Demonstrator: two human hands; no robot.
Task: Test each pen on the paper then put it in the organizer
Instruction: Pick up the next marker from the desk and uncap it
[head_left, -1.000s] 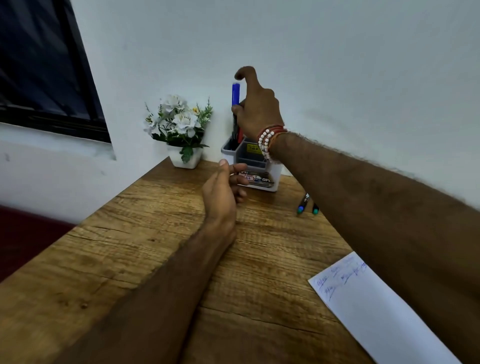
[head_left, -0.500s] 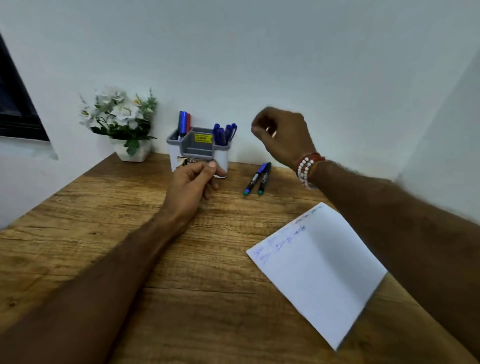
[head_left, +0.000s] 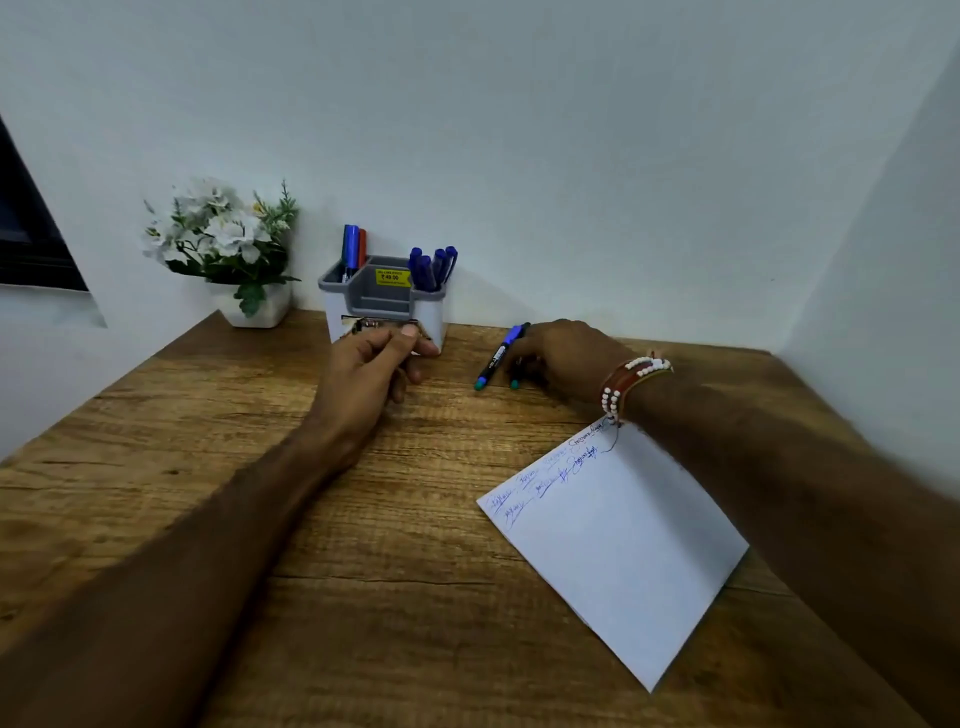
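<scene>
now pickup step: right hand (head_left: 563, 353) curled over two pens (head_left: 493, 358) at 1 o'clock, grasp unclear; left hand (head_left: 374, 371) curled against organizer (head_left: 382, 301) at 12, hold unclear; next, one pen to paper (head_left: 623, 540) at 4

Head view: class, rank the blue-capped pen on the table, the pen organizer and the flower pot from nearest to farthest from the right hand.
1. The blue-capped pen, right beside the right hand.
2. The pen organizer, farther left, by the wall.
3. The flower pot, farthest left, near the table's corner.
</scene>
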